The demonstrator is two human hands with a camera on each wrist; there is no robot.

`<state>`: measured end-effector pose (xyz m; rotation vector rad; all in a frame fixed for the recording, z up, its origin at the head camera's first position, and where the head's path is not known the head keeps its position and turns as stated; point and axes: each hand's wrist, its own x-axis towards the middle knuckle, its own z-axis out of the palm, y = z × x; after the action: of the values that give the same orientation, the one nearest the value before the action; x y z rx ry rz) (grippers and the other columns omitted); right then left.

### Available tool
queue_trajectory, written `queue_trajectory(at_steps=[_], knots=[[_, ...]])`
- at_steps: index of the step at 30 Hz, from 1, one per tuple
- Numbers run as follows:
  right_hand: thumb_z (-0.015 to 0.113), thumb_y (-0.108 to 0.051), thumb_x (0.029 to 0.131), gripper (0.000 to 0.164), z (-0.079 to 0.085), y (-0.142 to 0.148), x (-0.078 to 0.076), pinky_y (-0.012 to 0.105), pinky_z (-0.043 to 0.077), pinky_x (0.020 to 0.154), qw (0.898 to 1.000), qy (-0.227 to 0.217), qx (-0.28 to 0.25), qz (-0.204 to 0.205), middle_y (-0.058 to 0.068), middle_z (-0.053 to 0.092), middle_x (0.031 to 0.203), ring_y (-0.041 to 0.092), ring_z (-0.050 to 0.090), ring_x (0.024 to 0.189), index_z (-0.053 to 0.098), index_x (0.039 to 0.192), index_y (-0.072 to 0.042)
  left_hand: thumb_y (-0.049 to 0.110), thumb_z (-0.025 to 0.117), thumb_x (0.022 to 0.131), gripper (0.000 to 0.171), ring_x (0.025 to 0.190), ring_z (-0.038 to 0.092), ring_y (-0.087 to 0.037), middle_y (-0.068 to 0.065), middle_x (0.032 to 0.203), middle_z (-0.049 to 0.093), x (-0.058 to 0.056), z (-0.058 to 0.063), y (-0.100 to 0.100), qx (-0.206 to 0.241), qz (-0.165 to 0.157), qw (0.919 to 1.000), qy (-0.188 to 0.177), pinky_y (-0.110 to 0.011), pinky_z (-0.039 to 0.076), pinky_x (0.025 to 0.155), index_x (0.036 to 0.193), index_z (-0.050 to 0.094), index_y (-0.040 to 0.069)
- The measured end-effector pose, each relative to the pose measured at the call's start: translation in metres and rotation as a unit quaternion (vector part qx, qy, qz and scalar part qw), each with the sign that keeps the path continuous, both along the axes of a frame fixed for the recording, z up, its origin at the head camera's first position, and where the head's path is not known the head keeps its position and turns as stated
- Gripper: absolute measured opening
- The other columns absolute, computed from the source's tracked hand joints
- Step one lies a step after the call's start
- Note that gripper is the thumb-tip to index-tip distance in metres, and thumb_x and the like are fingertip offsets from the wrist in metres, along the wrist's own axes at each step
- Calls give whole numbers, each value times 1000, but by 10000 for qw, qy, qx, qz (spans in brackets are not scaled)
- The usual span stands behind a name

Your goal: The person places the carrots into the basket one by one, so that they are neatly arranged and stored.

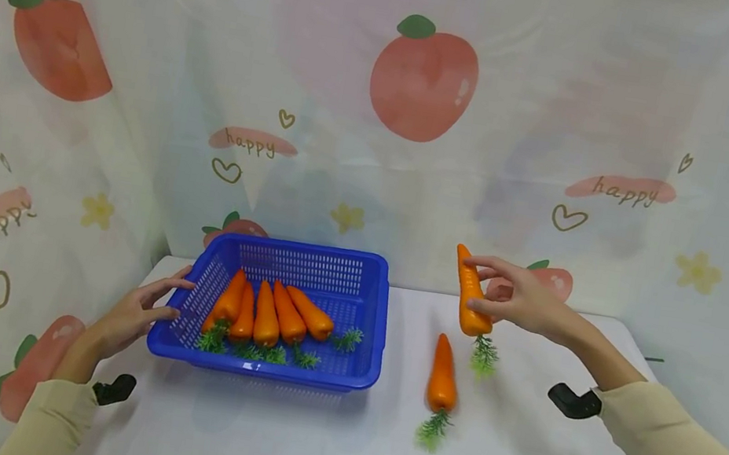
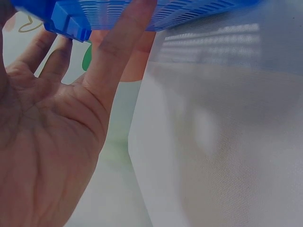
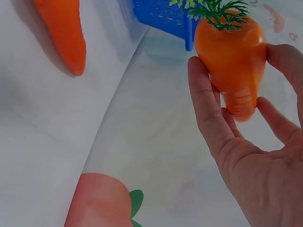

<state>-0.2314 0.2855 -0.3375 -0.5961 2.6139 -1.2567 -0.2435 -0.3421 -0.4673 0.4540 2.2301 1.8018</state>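
Above the right part of the table, my right hand (image 1: pixel 519 298) pinches an orange toy carrot (image 3: pixel 232 56) between thumb and fingers. The carrot's tip points up and its green leafy top hangs down. Below it, another carrot (image 1: pixel 444 375) lies on the table, leaves toward me. My left hand (image 1: pixel 136 315) touches the left side of a blue plastic basket (image 1: pixel 271 366) with its fingers extended; in the left wrist view the thumb (image 2: pixel 116 52) reaches to the basket's slotted wall. Inside the basket, several carrots (image 1: pixel 267 315) lie side by side, leafy tops toward the near wall.
A white table (image 1: pixel 273 444) carries the basket and the loose carrot. Behind and beside it hangs a pale cloth (image 1: pixel 312 195) printed with fruit, hearts and flowers. White tabletop lies between the basket and the loose carrot.
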Motion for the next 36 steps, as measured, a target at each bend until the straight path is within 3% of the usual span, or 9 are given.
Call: queue_trajectory(at_steps=[14,24,36], knots=[[74,-21,96,68,4,-28,-9,42,60,85,9989,-387,-76,266,27,41,150,31,68,105,42,155,-13,12,60,102,53,151,11,-52,-2,174,4,-3,-3,-1,-63,38,9999,71,-40,59,92,151,44,4],[76,-20,95,68,1,-72,-32,41,63,75,9967,-344,9,730,28,47,144,29,71,100,44,154,-10,12,60,102,53,152,10,-52,-2,174,4,-1,-1,2,-76,29,10000,53,-43,58,93,152,43,3],[76,-24,95,67,-5,-136,-61,46,62,80,9914,-558,149,1172,21,46,148,27,71,101,45,154,-17,12,60,102,53,152,11,-51,-3,174,3,-1,-2,0,-48,79,10000,22,-43,59,93,151,43,3]])
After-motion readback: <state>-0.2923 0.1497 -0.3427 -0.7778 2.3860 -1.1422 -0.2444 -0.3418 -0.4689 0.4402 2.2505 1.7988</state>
